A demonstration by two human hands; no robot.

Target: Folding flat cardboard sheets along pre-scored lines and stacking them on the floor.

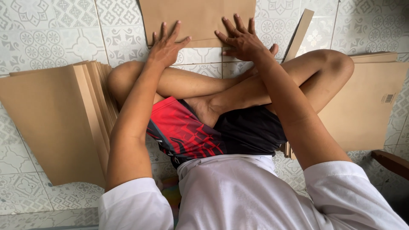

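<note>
I sit cross-legged on a patterned tile floor. A flat brown cardboard sheet (198, 17) lies on the tiles in front of my legs. My left hand (166, 46) rests flat on its near left edge with fingers spread. My right hand (240, 39) presses on its near right edge, fingers also spread. Neither hand grips anything; both palms lie on the cardboard.
A stack of several flat cardboard sheets (55, 119) lies to my left. Another pile of cardboard (366, 106) lies under my right knee. A narrow cardboard strip (299, 34) leans near my right hand. A dark wooden piece (392, 162) shows at the right.
</note>
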